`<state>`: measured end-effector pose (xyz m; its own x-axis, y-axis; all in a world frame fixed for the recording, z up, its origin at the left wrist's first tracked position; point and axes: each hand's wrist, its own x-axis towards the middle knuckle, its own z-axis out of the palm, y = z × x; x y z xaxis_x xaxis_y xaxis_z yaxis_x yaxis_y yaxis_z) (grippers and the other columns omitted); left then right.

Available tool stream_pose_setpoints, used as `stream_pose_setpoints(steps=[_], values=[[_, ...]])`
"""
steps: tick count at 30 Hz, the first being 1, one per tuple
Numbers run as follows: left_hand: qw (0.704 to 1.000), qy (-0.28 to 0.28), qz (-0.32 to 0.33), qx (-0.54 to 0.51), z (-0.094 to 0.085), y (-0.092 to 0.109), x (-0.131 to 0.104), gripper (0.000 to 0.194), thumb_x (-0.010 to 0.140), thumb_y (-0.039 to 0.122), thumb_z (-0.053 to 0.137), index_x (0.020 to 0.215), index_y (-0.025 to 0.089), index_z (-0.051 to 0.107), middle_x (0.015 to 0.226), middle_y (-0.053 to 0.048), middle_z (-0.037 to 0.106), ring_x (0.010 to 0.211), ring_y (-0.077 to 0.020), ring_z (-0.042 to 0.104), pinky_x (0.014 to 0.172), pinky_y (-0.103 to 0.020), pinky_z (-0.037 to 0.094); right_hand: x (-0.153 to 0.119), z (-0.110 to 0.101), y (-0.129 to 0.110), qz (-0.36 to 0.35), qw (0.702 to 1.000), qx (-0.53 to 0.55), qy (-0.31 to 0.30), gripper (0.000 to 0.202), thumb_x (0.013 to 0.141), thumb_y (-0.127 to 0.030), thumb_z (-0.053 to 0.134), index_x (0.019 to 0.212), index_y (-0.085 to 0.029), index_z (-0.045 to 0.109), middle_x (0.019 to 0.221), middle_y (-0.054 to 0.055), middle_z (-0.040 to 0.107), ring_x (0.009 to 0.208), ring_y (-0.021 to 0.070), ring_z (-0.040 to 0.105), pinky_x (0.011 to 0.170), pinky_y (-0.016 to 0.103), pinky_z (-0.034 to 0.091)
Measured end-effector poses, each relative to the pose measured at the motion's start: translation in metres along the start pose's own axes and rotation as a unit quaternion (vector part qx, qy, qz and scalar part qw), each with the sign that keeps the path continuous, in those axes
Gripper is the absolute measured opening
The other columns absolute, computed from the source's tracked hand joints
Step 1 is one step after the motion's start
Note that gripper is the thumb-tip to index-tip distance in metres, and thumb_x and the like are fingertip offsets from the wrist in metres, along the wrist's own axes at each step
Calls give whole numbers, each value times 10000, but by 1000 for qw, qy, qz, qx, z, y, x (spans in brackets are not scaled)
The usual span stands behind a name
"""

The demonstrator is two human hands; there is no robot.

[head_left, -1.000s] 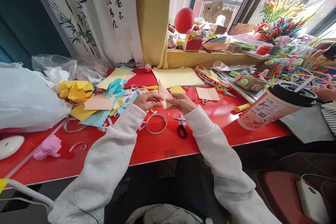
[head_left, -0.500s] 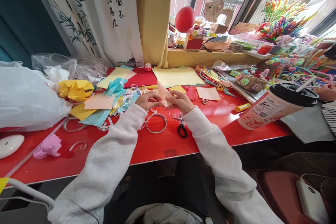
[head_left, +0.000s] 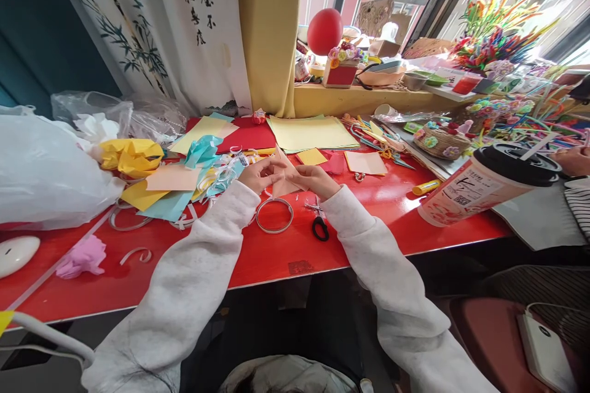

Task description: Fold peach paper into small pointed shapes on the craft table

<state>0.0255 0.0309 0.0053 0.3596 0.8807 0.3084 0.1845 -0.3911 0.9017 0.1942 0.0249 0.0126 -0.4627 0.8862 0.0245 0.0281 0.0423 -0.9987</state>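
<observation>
A folded sheet of peach paper (head_left: 284, 185) is held up between both hands above the red table (head_left: 276, 258). My left hand (head_left: 262, 175) pinches its left side, and my right hand (head_left: 318, 179) grips its right side, fingers closed. One corner of the paper points up between the hands. Just below them lies a roll of tape (head_left: 275, 216), a thin ring seen from above. Scissors with black handles (head_left: 319, 229) rest under my right hand. Cut paper strips and scraps (head_left: 225, 172) are heaped beside my left hand.
A paper cup with a black lid (head_left: 479, 187) stands at the right, near another person's hand (head_left: 571, 161). Yellow sheets (head_left: 313, 134) lie at the back. On the left are a white plastic bag (head_left: 50, 172) and pink crumpled paper (head_left: 83, 256).
The peach paper has been turned and lowered slightly, so more of its face shows below the fingers. Both hands keep hold of it in nearly the same place.
</observation>
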Motion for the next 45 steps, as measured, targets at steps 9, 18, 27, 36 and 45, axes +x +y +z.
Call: stream_pose_setpoints(steps=[9, 18, 27, 36, 45], values=[[991, -52, 98, 81, -8, 1, -3, 175, 722, 236, 476, 792, 173, 625, 935, -50, 583, 934, -147, 513, 863, -256, 369, 4, -6, 2, -7, 993, 65, 95, 394, 525, -382, 693, 773, -130, 521, 596, -11, 537, 498, 73, 500, 420, 183, 409], [975, -86, 115, 166, -15, 5, -1, 214, 684, 313, 574, 862, 220, 648, 899, -35, 597, 831, -127, 536, 778, -225, 399, -1, -6, 0, -7, 1000, 12, -3, 378, 656, -414, 593, 891, -168, 428, 669, 25, 613, 484, 152, 606, 354, 216, 459], [975, -111, 136, 137, -15, -4, 1, 263, 690, 389, 559, 828, 186, 653, 892, -54, 594, 849, -135, 530, 764, -237, 420, 1, -3, 1, -28, 999, -31, -4, 313, 672, -410, 571, 810, -166, 432, 639, 7, 606, 486, 142, 606, 343, 196, 446], [977, -55, 151, 139, -11, -4, 1, 204, 647, 381, 611, 651, 190, 682, 694, -30, 568, 687, -114, 527, 676, -229, 428, 7, -6, 10, -59, 996, -37, 64, 347, 616, -448, 606, 736, -165, 444, 608, -2, 591, 474, 138, 586, 355, 232, 472], [983, -71, 131, 106, -14, 1, -2, 222, 691, 289, 578, 864, 166, 643, 887, -65, 598, 835, -140, 549, 749, -244, 454, 6, -9, 10, -26, 1000, -5, 0, 342, 630, -427, 610, 791, -155, 480, 617, -5, 588, 470, 125, 578, 346, 208, 453]])
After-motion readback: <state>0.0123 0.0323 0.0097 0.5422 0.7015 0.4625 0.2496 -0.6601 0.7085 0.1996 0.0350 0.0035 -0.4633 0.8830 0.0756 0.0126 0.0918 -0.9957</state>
